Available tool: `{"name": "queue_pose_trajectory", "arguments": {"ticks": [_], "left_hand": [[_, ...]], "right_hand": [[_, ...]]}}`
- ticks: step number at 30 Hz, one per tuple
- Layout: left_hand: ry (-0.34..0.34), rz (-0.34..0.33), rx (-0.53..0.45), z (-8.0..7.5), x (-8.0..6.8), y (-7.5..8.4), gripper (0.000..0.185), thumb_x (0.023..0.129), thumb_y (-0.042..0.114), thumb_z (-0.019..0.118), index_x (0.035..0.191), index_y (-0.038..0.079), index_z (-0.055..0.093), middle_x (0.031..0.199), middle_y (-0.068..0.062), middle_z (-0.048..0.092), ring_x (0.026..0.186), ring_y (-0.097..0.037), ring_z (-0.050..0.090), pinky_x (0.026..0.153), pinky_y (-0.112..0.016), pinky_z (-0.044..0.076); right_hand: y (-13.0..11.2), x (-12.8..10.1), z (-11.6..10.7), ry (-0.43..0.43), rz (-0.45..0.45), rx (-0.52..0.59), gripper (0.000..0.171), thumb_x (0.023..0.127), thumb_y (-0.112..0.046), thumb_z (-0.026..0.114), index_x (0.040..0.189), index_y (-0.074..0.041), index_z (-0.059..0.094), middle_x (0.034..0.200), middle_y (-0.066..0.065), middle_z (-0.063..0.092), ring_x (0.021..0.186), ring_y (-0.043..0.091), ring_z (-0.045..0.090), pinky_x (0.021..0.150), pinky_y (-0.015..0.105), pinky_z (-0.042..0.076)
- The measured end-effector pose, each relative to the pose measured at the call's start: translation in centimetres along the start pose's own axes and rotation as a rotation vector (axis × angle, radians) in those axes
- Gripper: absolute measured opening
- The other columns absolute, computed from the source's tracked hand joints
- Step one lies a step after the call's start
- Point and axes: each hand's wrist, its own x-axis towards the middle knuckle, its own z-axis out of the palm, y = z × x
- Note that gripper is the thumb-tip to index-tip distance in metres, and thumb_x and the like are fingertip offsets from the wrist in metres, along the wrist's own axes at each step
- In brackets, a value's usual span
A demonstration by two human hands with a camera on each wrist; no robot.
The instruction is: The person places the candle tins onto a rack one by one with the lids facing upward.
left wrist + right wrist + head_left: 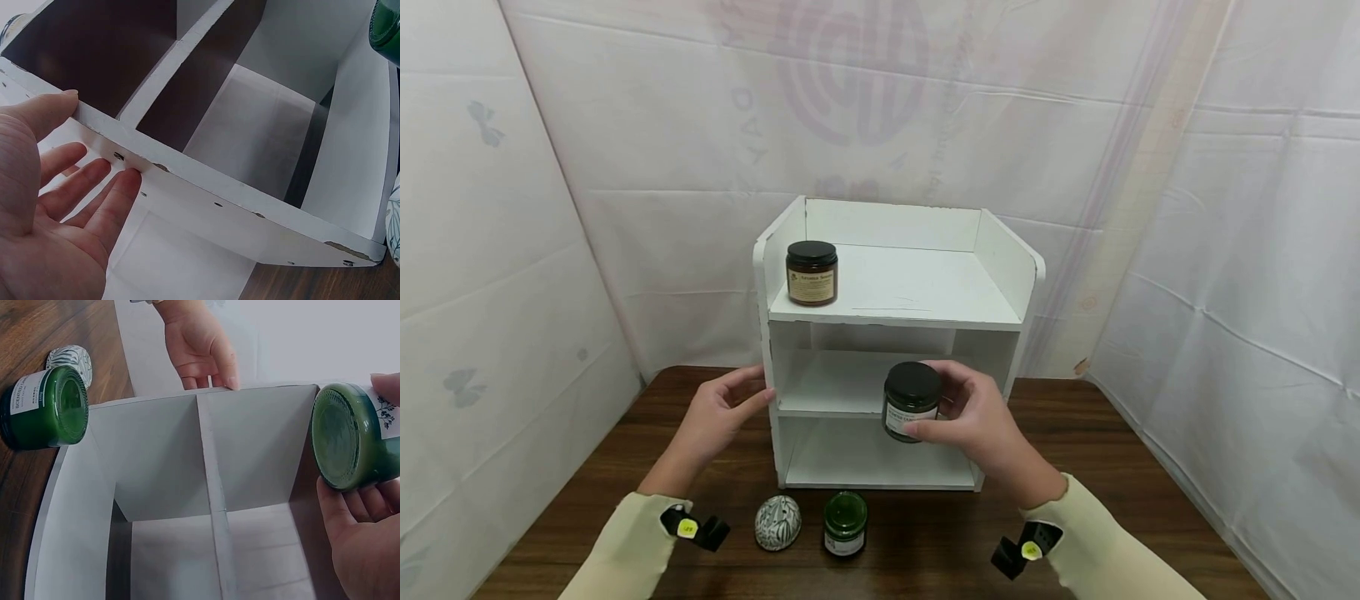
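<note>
"Where's our black-lidded jar [912, 385]?"
"Our right hand [981, 417] grasps it before the white shelf [917, 283]."
"Our left hand [718, 414]?"
"At the jar's nine o'clock, relaxed, touching the shelf's edge; at seven, we see a green jar [846, 517]."

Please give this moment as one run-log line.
right hand: holds black-lidded green glass jar | left hand: at left side of white three-tier shelf | top: brown glass jar

Free room atop the white shelf unit [917, 287], between amber jar [812, 286] and right side wall [1006, 260].
</note>
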Motion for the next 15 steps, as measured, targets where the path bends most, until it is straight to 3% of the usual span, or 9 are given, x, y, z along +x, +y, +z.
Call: {"name": "queue_pose_trajectory", "arguments": {"ticks": [15], "left_hand": [[-0.007, 0.001, -0.016, 0.0, 0.0, -0.1, 0.055, 0.099, 0.033, 0.071, 0.146, 0.008, 0.057, 0.133, -0.018, 0.067, 0.106, 0.004, 0.064, 0.086, -0.017, 0.054]], "right_hand": [[-1.6, 1.3, 0.0, 0.010, 0.041, 0.004, 0.064, 0.074, 0.001, 0.087, 0.133, -0.004, 0.061, 0.122, 0.008, 0.067, 0.103, 0.018, 0.069, 0.089, 0.028, 0.058]]}}
